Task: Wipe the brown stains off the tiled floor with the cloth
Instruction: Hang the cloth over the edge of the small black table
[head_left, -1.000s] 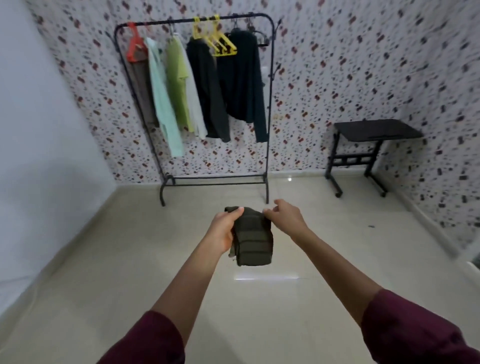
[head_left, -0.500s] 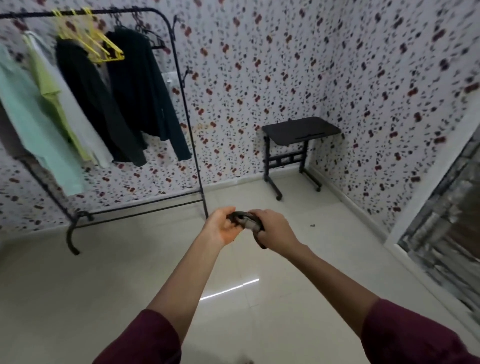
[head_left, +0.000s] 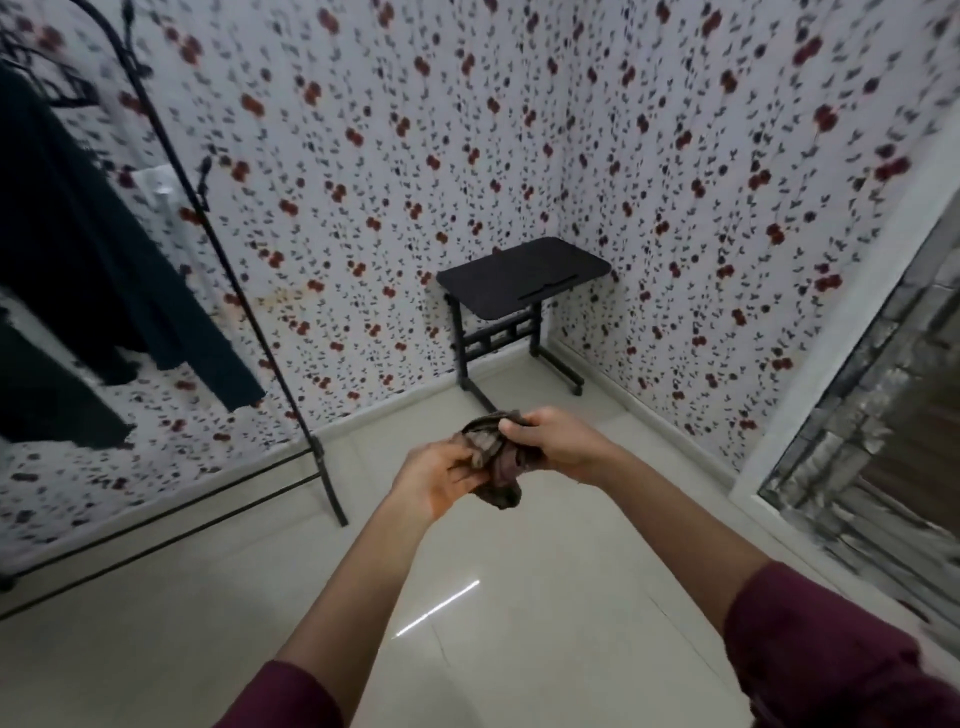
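Observation:
A dark brownish-grey cloth (head_left: 497, 457) is bunched up in front of me at about waist height, above the pale tiled floor (head_left: 467, 613). My left hand (head_left: 439, 475) grips its left side from below. My right hand (head_left: 558, 441) pinches its top right edge. Both arms reach forward in maroon sleeves. No brown stain shows clearly on the floor in this blurred view.
A black clothes rack (head_left: 291, 374) with dark garments (head_left: 88, 270) stands at the left along the flowered wall. A small black side table (head_left: 524, 273) sits in the far corner. A doorway frame (head_left: 810, 338) and a dark stone-like surface (head_left: 883, 447) are at the right.
My view has swung to the right, so the rack slid left and the corner table came to the centre. The cloth went from hanging flat to crumpled between both hands.

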